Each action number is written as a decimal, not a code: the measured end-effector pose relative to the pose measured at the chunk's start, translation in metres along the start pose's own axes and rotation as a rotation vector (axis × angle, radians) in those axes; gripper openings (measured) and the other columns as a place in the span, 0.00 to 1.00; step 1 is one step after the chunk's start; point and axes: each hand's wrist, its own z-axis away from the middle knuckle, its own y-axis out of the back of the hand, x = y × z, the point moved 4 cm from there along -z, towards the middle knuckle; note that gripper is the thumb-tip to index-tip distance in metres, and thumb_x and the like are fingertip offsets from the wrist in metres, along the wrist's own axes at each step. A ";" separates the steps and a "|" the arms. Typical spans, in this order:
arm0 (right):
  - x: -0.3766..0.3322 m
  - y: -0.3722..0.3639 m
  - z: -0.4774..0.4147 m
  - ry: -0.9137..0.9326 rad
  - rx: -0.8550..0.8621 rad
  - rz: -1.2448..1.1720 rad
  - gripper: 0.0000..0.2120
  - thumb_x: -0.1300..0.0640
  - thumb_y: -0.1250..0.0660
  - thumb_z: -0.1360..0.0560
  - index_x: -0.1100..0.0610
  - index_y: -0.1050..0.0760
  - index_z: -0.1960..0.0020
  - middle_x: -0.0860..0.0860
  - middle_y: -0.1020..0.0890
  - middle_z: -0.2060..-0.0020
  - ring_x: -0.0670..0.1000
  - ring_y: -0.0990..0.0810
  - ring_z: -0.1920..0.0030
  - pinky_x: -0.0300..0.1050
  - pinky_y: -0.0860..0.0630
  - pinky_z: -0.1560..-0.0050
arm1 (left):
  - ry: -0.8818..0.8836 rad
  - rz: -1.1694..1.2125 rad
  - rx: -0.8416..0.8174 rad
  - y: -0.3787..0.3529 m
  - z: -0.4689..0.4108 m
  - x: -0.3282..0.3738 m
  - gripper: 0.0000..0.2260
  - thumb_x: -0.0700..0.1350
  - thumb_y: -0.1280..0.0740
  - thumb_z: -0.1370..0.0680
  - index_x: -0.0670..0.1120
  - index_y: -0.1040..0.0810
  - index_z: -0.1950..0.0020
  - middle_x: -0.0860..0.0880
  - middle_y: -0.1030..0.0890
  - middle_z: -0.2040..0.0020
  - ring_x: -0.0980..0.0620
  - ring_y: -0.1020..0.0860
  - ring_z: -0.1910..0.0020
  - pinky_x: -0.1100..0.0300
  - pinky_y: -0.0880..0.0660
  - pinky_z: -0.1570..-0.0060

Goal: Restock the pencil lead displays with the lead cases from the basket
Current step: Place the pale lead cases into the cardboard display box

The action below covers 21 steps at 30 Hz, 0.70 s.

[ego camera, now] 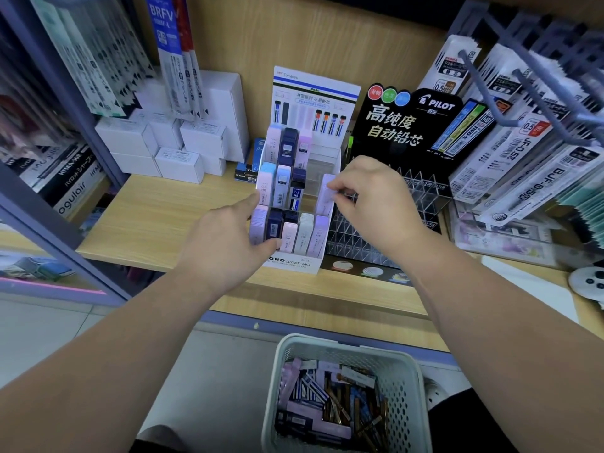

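The right hand (369, 194) pinches a pale lilac lead case (325, 194) in its fingers at the right end of the display (294, 264), middle row; the left hand (228, 243), fingers spread, braces it. Best kept upright and eased straight down (more wait in the basket (408, 364)).

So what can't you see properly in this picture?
Head view only:
Pale lilac plastic lead case: fingers of the right hand cover part; label blurred.
White tiered cardboard display: left hand hides its front-left corner.
White perforated plastic basket: cut by the bottom edge; its jumbled cases uncountable.
Clear plastic grid rack: right hand covers part.
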 end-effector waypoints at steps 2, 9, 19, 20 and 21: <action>-0.001 0.002 0.004 -0.027 0.022 -0.022 0.09 0.64 0.27 0.26 0.60 0.16 0.46 0.54 0.19 0.54 0.52 0.21 0.57 0.51 0.20 0.53 | 0.002 0.002 -0.017 -0.001 0.002 -0.001 0.38 0.60 0.27 0.28 0.54 0.38 0.21 0.51 0.17 0.46 0.50 0.19 0.51 0.53 0.22 0.49; -0.028 -0.007 0.113 -0.049 -0.112 -0.248 0.05 0.54 0.30 0.23 0.55 0.17 0.54 0.44 0.18 0.63 0.42 0.20 0.63 0.34 0.22 0.60 | 0.052 0.142 0.017 -0.004 0.023 -0.013 0.32 0.56 0.25 0.29 0.58 0.35 0.28 0.54 0.21 0.45 0.51 0.19 0.54 0.53 0.24 0.52; 0.079 -0.137 0.306 -0.651 -1.201 -0.125 0.13 0.51 0.35 0.18 0.55 0.22 0.37 0.53 0.17 0.47 0.57 0.19 0.44 0.45 0.24 0.47 | 0.364 0.189 -0.288 -0.082 0.095 -0.047 0.13 0.52 0.27 0.25 0.46 0.26 0.61 0.46 0.19 0.66 0.46 0.22 0.66 0.57 0.29 0.68; 0.086 -0.142 0.315 -0.671 -1.209 -0.113 0.12 0.52 0.36 0.18 0.54 0.24 0.36 0.53 0.18 0.48 0.58 0.19 0.44 0.45 0.26 0.50 | 0.382 0.187 -0.284 -0.087 0.098 -0.050 0.14 0.52 0.28 0.24 0.46 0.26 0.63 0.46 0.19 0.66 0.45 0.22 0.66 0.57 0.29 0.68; 0.090 -0.147 0.322 -0.691 -1.202 -0.116 0.14 0.53 0.37 0.17 0.54 0.25 0.34 0.55 0.18 0.49 0.58 0.19 0.47 0.46 0.27 0.53 | 0.407 0.198 -0.313 -0.095 0.102 -0.053 0.13 0.53 0.28 0.24 0.47 0.25 0.62 0.46 0.19 0.65 0.46 0.21 0.65 0.56 0.28 0.66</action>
